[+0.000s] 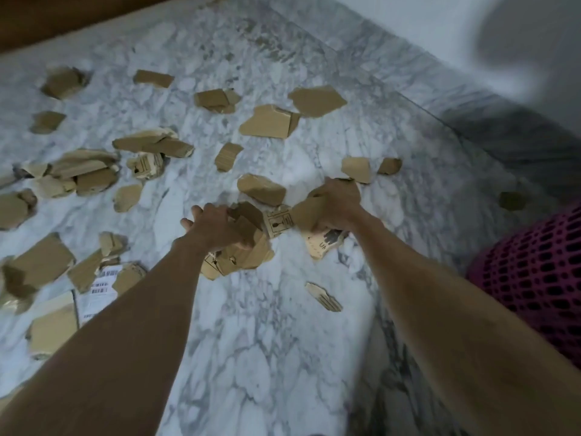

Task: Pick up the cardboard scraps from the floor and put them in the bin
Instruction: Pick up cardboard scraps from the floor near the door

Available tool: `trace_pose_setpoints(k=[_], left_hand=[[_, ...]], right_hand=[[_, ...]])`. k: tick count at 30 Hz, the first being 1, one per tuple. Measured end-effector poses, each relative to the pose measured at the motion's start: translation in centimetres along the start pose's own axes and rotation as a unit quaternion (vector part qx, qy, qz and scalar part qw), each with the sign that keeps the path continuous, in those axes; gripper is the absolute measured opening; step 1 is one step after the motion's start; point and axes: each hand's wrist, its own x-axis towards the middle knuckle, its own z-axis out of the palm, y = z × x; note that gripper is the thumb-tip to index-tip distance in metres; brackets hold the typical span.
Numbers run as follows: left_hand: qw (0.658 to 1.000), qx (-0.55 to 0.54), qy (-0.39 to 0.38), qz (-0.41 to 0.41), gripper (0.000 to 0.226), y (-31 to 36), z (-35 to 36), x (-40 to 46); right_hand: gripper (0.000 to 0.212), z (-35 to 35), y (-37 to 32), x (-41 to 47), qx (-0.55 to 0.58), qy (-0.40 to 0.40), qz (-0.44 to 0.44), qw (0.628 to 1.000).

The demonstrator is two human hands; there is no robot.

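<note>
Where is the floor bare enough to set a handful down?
Bare marble floor lies between the two forearms, bordered ahead by the scraps held in the left hand and at right by a small scrap. Another strip runs along the wall skirting. Left, around the label piece, it is crowded.

Lighting: soft, cool, even daylight; no glare on the marble floor (pixel 283 325). Shadows: faint, short under cardboard scraps (pixel 270 122); large blurred dark patch on the wall (pixel 408 33), upper right. Blur: motion smear throughout. Distortion: wide-angle bending at edges.

2 bare forearms (pixel 132 325), no sleeves, bare hands
</note>
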Motion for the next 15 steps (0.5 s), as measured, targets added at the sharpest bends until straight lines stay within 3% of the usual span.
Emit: trace_pose_setpoints(k=[1,4,5,8,11,15], left_hand=[[1.000,0.010,0.010,-0.007,0.086,0.3,0.0,-0.1],[1.000,-0.019,-0.009,-0.015,0.089,0.3,0.3,0.2],[0.999,-0.017,-0.021,-0.016,0.094,0.5,0.4,0.2],[0.999,-0.022,-0.030,-0.008,0.095,0.8,0.3,0.3],[0.994,-0.096,-0.054,0.014,0.095,0.5,0.4,0.7],[0.975,-0.192,-0.092,0.068,0.069,-0.1,-0.1,1.1]], right_hand=[[0.067,-0.7,-0.1,0.5,-0.004,-0.015,0.008,1.000],[0.126,-2.7,0.5,0.8,-0.067,-0.110,0.039,0.991],[0.133,-3.3,0.8,0.7,-0.078,-0.131,0.048,0.987],[0.132,-3.9,1.1,1.2,-0.136,-0.147,0.040,0.979],[0.119,-4.3,0.9,0.9,-0.197,-0.129,0.021,0.972],[0.100,-4.0,0.7,0.7,-0.258,-0.084,-0.001,0.963]])
